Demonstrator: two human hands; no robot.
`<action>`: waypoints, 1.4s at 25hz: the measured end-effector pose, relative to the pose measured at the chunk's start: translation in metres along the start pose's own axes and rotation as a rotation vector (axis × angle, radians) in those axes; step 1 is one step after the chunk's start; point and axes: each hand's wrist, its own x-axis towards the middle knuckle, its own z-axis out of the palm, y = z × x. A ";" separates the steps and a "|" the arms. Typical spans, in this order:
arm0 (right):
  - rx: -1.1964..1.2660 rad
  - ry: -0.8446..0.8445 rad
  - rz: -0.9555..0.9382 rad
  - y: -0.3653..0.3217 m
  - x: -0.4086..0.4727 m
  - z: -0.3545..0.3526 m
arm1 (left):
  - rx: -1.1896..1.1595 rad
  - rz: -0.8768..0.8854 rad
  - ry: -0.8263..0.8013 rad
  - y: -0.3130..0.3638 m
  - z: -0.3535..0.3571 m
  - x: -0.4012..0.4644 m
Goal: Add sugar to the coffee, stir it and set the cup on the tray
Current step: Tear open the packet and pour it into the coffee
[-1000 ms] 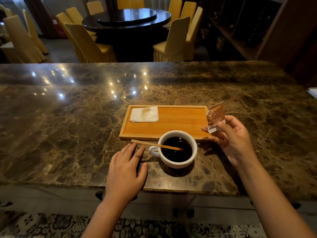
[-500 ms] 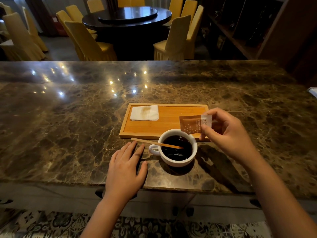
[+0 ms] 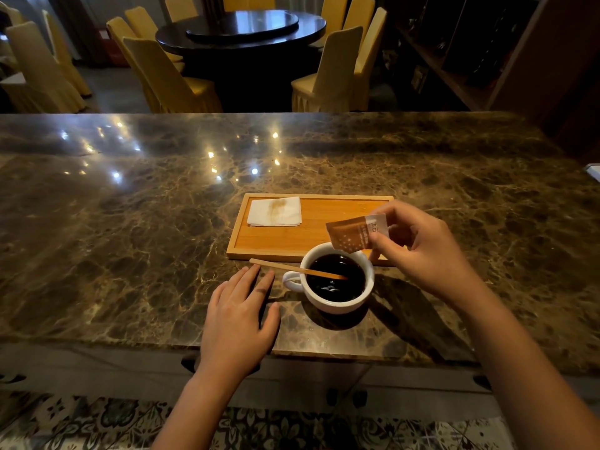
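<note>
**Sachet tipped over the cup**

Right hand (image 3: 422,251) fingers pinch the sugar sachet (image 3: 354,235), tilted above the coffee cup (image 3: 337,277). Left hand (image 3: 240,316) lies flat, fingers spread, beside the handle. A stirrer (image 3: 292,269) leans in the cup, just before the tray (image 3: 292,245). The marble counter (image 3: 130,238) is bare leftward.

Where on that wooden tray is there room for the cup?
The tray is bare right of the napkin, up to its right rim. Its near right corner is crowded: the right hand holds the sugar packet over the cup.
</note>
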 end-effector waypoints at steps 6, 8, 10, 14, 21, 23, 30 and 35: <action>0.238 0.095 0.139 0.008 -0.008 0.004 | -0.007 0.002 -0.001 0.000 0.000 -0.001; 0.193 0.079 0.101 0.008 -0.008 0.006 | -0.002 0.003 -0.003 0.000 0.000 0.000; 0.052 0.058 0.047 0.008 -0.007 0.006 | 0.000 0.001 -0.004 -0.001 0.000 0.000; 0.072 0.067 0.086 0.009 -0.004 0.008 | 0.005 0.005 -0.002 -0.001 0.000 0.000; 0.148 0.119 0.138 0.009 -0.007 0.010 | -0.003 0.000 0.000 -0.001 0.000 0.000; 0.159 0.148 0.154 0.010 -0.007 0.009 | 0.001 0.002 -0.001 0.000 0.000 0.000; 0.386 0.305 0.278 0.017 -0.005 0.005 | 0.004 0.001 -0.001 -0.001 0.000 -0.001; 0.562 0.360 0.333 0.025 0.001 -0.003 | 0.002 0.001 0.006 0.000 0.000 0.000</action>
